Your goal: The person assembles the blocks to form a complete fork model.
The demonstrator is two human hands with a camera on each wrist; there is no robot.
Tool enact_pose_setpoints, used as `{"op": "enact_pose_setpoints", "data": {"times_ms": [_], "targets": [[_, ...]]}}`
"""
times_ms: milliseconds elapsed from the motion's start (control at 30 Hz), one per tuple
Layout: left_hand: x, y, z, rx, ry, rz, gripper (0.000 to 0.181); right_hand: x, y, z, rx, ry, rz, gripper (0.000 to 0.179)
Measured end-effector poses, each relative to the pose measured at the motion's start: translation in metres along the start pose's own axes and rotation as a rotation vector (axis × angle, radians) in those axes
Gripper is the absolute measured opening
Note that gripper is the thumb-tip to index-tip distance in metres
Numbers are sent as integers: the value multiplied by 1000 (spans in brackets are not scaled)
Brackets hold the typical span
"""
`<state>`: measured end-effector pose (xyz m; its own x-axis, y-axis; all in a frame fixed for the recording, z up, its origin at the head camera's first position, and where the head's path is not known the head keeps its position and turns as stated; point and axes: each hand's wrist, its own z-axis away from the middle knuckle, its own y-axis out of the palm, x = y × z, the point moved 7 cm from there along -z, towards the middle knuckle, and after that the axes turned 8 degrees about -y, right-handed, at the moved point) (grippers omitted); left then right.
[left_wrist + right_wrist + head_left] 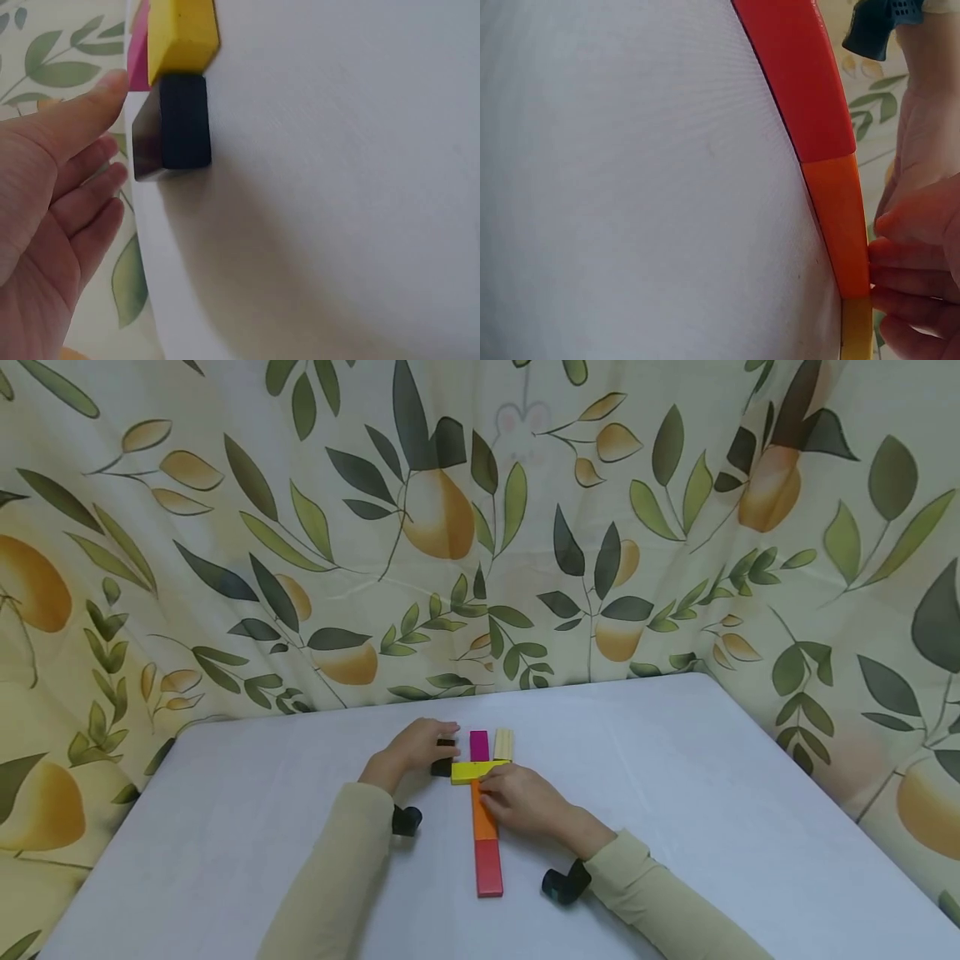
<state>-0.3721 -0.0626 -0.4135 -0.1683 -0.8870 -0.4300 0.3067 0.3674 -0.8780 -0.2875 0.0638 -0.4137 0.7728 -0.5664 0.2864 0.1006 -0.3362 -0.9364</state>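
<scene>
My left hand (417, 747) hovers by the black block (442, 767), fingers loosely spread and holding nothing; in the left wrist view a small gap separates the fingertips from the black block (186, 121). The yellow block (471, 772) lies crosswise, its left end against the black one. My right hand (527, 799) rests its fingertips along the orange block (483, 817) close to the yellow block, partly covering both. In the right wrist view these fingers look relaxed beside the orange block (838, 225). A red block (489, 868) continues the line toward me.
Beyond the yellow block lie a magenta block (479, 745) and a cream block (504, 744). All sit on a white-covered table (675, 760). A fruit-and-leaf patterned curtain (525, 585) hangs behind its far edge. Black cameras are worn on both wrists.
</scene>
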Motion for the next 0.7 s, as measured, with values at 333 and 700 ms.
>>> {"op": "enact_pose_setpoints", "data": {"times_ms": [333, 700], "targets": [[16, -3, 10, 11, -3, 111, 47, -1, 2, 0, 5, 4, -4, 26], [22, -4, 16, 54, 43, 104, 50, -1, 0, 1, -9, 2, -20, 26]]}}
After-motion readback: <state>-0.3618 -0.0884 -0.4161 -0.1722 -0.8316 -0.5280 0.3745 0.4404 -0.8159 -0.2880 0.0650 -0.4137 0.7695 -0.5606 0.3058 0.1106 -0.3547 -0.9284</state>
